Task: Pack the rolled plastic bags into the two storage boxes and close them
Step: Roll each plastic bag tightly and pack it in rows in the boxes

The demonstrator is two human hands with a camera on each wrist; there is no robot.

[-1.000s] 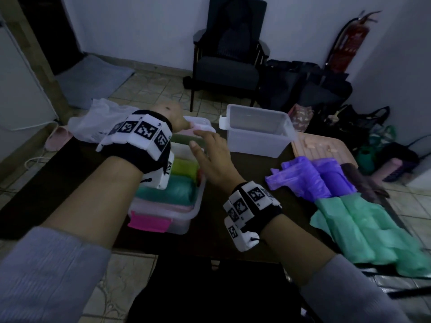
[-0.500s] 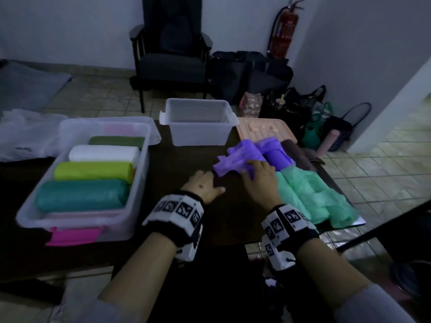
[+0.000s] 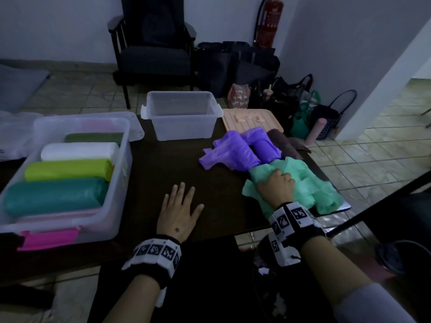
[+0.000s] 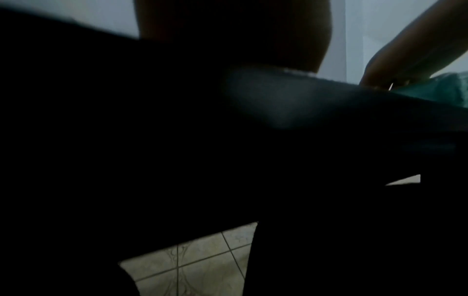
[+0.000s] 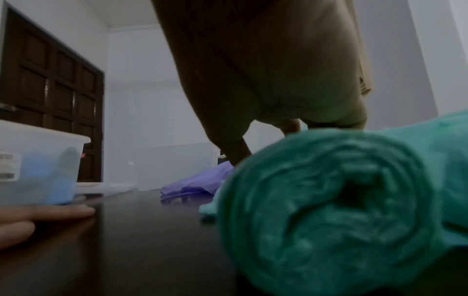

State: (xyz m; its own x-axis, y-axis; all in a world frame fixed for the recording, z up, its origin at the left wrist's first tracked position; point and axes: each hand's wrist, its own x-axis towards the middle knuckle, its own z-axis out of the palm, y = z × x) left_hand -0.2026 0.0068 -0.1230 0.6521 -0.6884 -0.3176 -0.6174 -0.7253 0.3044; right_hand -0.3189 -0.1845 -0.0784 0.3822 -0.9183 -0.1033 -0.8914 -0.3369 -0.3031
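Head view: left hand [image 3: 179,214] lies flat, palm down, on the dark surface [image 3: 168,169], fingers [image 3: 180,191] straight and spread, holding nothing. Right hand [image 3: 276,186] at 3 o'clock from it, fingers curled into the mint green roll [image 3: 303,183], clamped on its near end. Purple rolls [image 3: 238,151] lie touching the green one at its 11 o'clock, partly unrolled. Brown roll [image 3: 283,142] just beside the purple, at 2 o'clock. Filled storage box [image 3: 116,183] at 9 o'clock of the left hand, holding teal, lime, white, dark green and pink rolls, lid off. Empty storage box [image 3: 182,127] at 12 o'clock, open. Peach lid [image 3: 251,118] lies beside it at 3 o'clock.

Left wrist view: mostly dark, fingers not visible. Right hand [image 4: 395,66] at 2 o'clock on the green roll [image 4: 440,92].

Right wrist view: green roll [image 5: 329,210] end-on, close, blurred; right hand [image 5: 278,70] comes down on it from 12 o'clock. Purple bags [image 5: 197,184] behind. Left-hand fingers [image 5: 50,214] flat on the surface at 9 o'clock, filled box [image 5: 38,160] beyond.
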